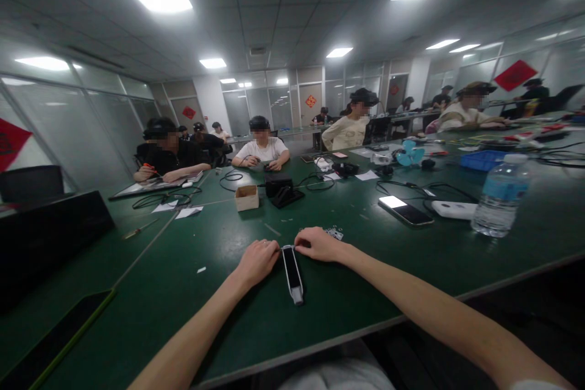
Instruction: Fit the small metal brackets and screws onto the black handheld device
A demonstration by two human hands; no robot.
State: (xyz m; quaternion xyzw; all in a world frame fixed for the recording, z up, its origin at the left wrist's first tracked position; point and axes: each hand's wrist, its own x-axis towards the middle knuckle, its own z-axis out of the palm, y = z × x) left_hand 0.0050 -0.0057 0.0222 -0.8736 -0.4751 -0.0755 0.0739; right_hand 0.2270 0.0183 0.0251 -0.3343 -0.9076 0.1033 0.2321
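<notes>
A slim, long device with a white frame and a black face (293, 274) lies on the green table, its narrow light-grey end pointing toward me. I cannot make out exactly what kind of device it is. On the left of its far end, my left hand (258, 262) has its fingers curled in a pinch at the corner. Opposite, my right hand (321, 245) pinches at the other far corner, thumb and forefinger together. Any small part between the fingertips is too small to see. Just behind my right hand lies a little heap of small shiny ring-like pieces (336, 234).
A small open cardboard box (247, 198) and a black stand (284, 190) sit ahead. To the right are a phone (404, 211), a water bottle (500, 198) and a blue tray (484, 160). A black screen (50, 250) stands left. Several people sit beyond.
</notes>
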